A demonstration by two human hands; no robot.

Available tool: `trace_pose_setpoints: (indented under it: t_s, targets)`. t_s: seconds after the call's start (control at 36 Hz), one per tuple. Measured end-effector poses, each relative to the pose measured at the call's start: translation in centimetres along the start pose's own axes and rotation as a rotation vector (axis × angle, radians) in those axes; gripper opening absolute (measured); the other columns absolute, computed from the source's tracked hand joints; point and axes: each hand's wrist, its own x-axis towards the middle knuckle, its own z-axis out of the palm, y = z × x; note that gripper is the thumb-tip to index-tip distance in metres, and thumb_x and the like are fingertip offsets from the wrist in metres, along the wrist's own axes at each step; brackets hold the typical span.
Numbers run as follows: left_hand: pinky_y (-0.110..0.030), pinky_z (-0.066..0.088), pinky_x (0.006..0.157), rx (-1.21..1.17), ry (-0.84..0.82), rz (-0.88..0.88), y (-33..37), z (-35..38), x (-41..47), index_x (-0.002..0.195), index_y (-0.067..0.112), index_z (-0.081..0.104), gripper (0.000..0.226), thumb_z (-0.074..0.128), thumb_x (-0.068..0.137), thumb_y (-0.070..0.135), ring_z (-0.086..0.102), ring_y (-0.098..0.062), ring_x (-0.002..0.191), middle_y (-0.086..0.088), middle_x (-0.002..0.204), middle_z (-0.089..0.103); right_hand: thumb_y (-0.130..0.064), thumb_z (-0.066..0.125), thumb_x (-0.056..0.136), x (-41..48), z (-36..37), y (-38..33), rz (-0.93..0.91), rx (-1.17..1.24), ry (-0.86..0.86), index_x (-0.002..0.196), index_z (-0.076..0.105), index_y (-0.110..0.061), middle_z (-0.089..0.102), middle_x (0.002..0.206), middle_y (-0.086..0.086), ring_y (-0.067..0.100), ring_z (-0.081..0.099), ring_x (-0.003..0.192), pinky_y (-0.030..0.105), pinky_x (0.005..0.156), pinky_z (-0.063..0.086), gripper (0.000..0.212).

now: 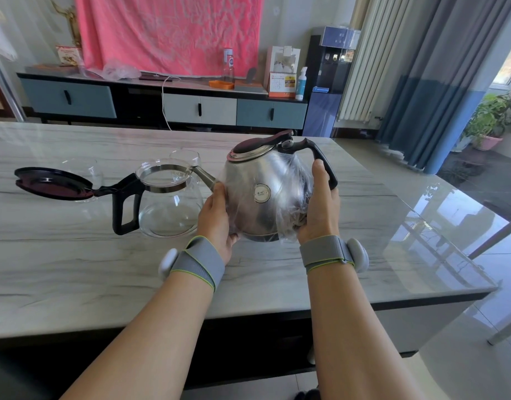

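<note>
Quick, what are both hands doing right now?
Left hand: grips the plastic-wrapped kettle near its spout.
Right hand: grips the same kettle beside its handle.

A veined marble counter (61, 255) faced a long low cabinet (199, 109) with blue and white drawers, a pink cloth (167, 30) hanging above it. Rightward stood a water dispenser (330, 82), a white radiator (361, 67), blue-grey curtains (439, 82) and a potted plant (491, 116); daylight gleamed on the glossy floor (504, 280).
</note>
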Motion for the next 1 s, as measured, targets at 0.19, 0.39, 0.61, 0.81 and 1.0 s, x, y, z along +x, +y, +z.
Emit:
trace_pose_setpoints:
  t_s: [0.19, 0.39, 0.61, 0.81, 1.0]
  targets:
    - [-0.051, 0.055, 0.091, 0.006, 0.000, 0.002, -0.08, -0.07, 0.17, 0.110, 0.034, 0.063, 0.029, 0.049, 0.099, 0.057, 0.066, -0.021, 0.105, 0.004, 0.118, 0.069, -0.061, 0.073, 0.073, -0.29, 0.11, -0.18, -0.007, -0.007, 0.000, 0.099, 0.064, -0.034, 0.070, 0.118, -0.001, 0.027, 0.066, 0.122, 0.052, 0.109, 0.054, 0.038]
    - [-0.055, 0.053, 0.096, 0.004, 0.004, -0.002, -0.01, -0.01, 0.14, 0.112, 0.035, 0.062, 0.029, 0.049, 0.099, 0.057, 0.065, -0.022, 0.106, 0.003, 0.121, 0.067, -0.061, 0.072, 0.072, -0.58, 0.26, -0.27, -0.022, -0.017, 0.010, 0.102, 0.066, -0.032, 0.071, 0.125, 0.003, 0.028, 0.067, 0.122, 0.052, 0.109, 0.054, 0.043]
    - [-0.056, 0.052, 0.098, 0.004, 0.004, -0.008, 0.00, -0.02, 0.19, 0.120, 0.034, 0.061, 0.034, 0.048, 0.100, 0.057, 0.064, -0.023, 0.107, 0.002, 0.122, 0.066, -0.061, 0.072, 0.073, -0.58, 0.29, -0.27, -0.030, -0.007, 0.014, 0.105, 0.068, -0.031, 0.071, 0.129, 0.005, 0.027, 0.067, 0.122, 0.053, 0.109, 0.054, 0.045]
    - [-0.055, 0.052, 0.097, 0.011, 0.010, -0.006, 0.00, -0.03, 0.17, 0.118, 0.035, 0.062, 0.034, 0.048, 0.099, 0.059, 0.065, -0.022, 0.107, 0.003, 0.123, 0.067, -0.056, 0.073, 0.086, -0.10, -0.05, 0.02, -0.009, 0.004, 0.007, 0.101, 0.065, -0.032, 0.070, 0.117, -0.001, 0.027, 0.067, 0.122, 0.053, 0.109, 0.055, 0.030]
    - [-0.048, 0.056, 0.089, 0.010, -0.006, -0.003, -0.02, -0.07, 0.12, 0.110, 0.036, 0.063, 0.029, 0.048, 0.099, 0.059, 0.065, -0.020, 0.104, 0.004, 0.119, 0.068, -0.058, 0.075, 0.080, -0.41, 0.14, -0.13, 0.001, 0.006, 0.010, 0.102, 0.066, -0.032, 0.071, 0.122, 0.003, 0.028, 0.067, 0.123, 0.053, 0.108, 0.055, 0.036]
